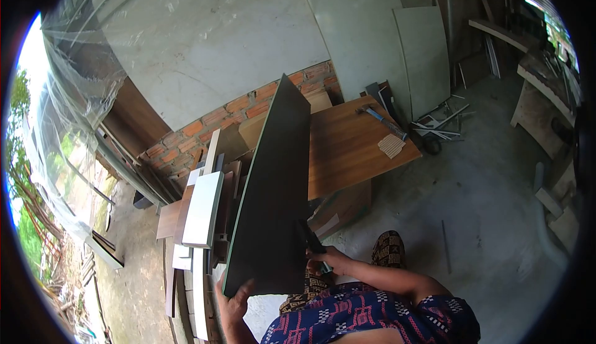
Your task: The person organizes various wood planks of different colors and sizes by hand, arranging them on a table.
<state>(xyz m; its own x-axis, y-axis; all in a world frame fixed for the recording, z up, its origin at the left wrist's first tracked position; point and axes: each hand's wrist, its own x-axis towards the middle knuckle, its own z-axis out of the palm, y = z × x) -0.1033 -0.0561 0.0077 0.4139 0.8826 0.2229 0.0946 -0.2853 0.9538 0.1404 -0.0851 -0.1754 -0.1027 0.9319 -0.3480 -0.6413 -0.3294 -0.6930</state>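
Observation:
A large dark board with a thin green edge stands tilted on its side in front of me. My left hand grips its near lower corner, with the thumb on the dark face. Beside the board's right side, my right hand is closed round a dark, long-shaped tool; its exact kind cannot be made out. Behind the board is a wood-grain tabletop, carrying a hammer with a blue handle and a small stack of corrugated tan pieces.
Left of the board lies a stack of white and brown panels. A cardboard box sits under the tabletop. Pale sheets lean on the wall, with metal scraps on the floor. Plastic sheeting hangs at left.

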